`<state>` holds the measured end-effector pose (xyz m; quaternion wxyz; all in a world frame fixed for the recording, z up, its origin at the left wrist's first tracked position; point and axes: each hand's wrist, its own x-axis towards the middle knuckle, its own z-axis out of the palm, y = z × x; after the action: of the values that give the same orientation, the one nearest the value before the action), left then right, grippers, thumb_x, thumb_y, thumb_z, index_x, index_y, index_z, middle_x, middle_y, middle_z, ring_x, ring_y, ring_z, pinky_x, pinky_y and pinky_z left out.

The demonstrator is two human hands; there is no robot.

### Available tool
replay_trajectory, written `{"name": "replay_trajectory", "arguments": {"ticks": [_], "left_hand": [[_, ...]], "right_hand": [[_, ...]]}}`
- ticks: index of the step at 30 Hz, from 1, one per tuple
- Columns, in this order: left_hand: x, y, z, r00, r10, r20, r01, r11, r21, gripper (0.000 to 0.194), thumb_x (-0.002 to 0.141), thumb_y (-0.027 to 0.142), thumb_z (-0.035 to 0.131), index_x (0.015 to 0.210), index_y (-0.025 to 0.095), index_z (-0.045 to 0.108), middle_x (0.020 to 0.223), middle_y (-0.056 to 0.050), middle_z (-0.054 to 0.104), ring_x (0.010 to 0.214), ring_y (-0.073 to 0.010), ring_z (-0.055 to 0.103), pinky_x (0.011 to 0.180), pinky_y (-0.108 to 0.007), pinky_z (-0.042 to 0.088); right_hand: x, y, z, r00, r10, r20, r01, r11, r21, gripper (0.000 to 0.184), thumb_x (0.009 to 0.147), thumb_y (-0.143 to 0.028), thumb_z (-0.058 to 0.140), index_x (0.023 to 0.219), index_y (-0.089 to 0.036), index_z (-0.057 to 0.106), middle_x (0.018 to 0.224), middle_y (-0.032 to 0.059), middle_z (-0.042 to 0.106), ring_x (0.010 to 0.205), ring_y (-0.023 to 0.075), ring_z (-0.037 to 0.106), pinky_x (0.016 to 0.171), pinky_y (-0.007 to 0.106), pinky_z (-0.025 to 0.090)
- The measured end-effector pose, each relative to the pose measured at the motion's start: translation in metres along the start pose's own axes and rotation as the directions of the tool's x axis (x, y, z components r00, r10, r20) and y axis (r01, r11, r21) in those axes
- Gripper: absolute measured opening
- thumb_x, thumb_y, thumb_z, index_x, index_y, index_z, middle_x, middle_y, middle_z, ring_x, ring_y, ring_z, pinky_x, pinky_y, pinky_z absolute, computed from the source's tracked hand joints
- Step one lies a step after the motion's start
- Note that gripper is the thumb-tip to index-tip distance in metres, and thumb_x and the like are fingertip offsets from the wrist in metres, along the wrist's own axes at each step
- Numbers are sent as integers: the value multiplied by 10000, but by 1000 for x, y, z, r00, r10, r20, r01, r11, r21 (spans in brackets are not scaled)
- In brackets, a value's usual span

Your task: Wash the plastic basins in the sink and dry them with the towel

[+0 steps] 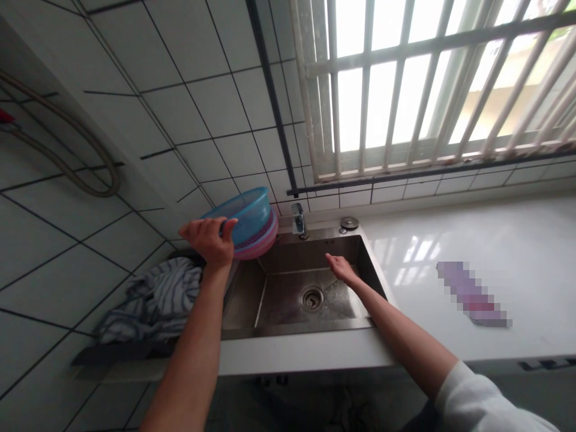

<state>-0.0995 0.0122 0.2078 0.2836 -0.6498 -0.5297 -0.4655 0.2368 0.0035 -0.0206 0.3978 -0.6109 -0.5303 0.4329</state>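
My left hand (207,239) is at the near rim of a blue plastic basket (249,213), its fingers and thumb closed over the edge. The basket leans at the left back of the sink, with a pink basket (258,246) nested beneath it. Over the right part of the steel sink (283,294) is my right hand (341,268). Its fingers are drawn together, mostly turned away from me, and nothing shows in them. A round drain (312,298) sits in the sink floor below, and the chrome faucet (297,221) stands behind.
A striped cloth (157,294) lies bunched left of the sink. Beside the faucet is a round metal drain cover (349,223). On the white counter (418,324) to the right lies a blurred-out purplish packet (472,295). A barred window (405,90) is above; a hose (103,180) hangs at left.
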Motion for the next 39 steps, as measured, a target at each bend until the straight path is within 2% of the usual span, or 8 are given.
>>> {"name": "replay_trajectory", "arguments": {"ticks": [8,15,20,25,28,31,35,39], "left_hand": [[-49,-16,37,932,119,341,-139,990,33,476,1028,592,503,1018,198,770,997,-125,764,1015,-303,605,1016,-442,338],[-77,-24,34,896,67,440,-112,991,78,484,1025,498,517,1351,190,698,1267,-141,742,1184,-336,599,1077,-463,328],[-93,-16,-4,935,-12,355,-28,994,108,471,989,380,549,1407,192,654,1371,-148,681,1300,-348,536,1149,-486,312],[-101,-31,-58,931,-259,256,190,946,263,504,954,388,554,1397,166,640,1385,-209,643,1285,-402,539,1081,-548,378],[-103,-57,-81,886,-416,205,316,865,390,735,899,507,602,1525,135,501,1437,-300,569,1269,-505,536,963,-625,433],[-104,-88,-93,764,-577,289,394,771,500,1020,824,634,644,1612,75,317,1430,-383,530,1240,-600,543,868,-645,455],[-94,-120,-98,568,-716,407,454,685,570,873,798,569,639,1496,83,447,1171,-243,709,1102,-491,665,818,-516,514],[-63,-120,-104,614,-724,315,514,670,536,420,831,408,545,1129,135,661,856,-114,714,986,-378,681,774,-401,510]], "right_hand": [[-7,7,1,964,53,260,34,948,-317,101,746,-101,758,775,-151,674,673,36,694,610,164,653,572,222,397],[-11,2,-5,987,-30,156,96,897,-433,321,742,-221,852,1030,-163,723,995,83,769,931,220,709,755,247,480],[14,-38,-25,998,-45,-45,49,995,88,272,837,-323,801,1034,-171,691,1004,74,754,891,204,725,777,284,580],[47,-80,-58,991,95,-98,3,702,712,382,907,-322,753,1224,-185,590,1220,115,712,956,193,744,845,330,654],[37,-66,-59,989,142,-50,-58,661,748,297,916,-275,736,1176,-196,618,1238,112,700,934,186,744,839,334,660],[11,-35,-40,984,150,100,-174,648,741,230,918,-252,729,1129,-179,673,1193,115,714,910,172,743,817,298,645],[-17,-16,-14,963,145,229,-252,788,561,230,880,-216,775,1097,-151,732,1042,104,742,767,132,700,668,221,580],[-25,-22,-7,951,15,308,-165,868,468,221,860,-238,804,1062,-159,764,971,70,746,735,113,671,645,200,540]]}}
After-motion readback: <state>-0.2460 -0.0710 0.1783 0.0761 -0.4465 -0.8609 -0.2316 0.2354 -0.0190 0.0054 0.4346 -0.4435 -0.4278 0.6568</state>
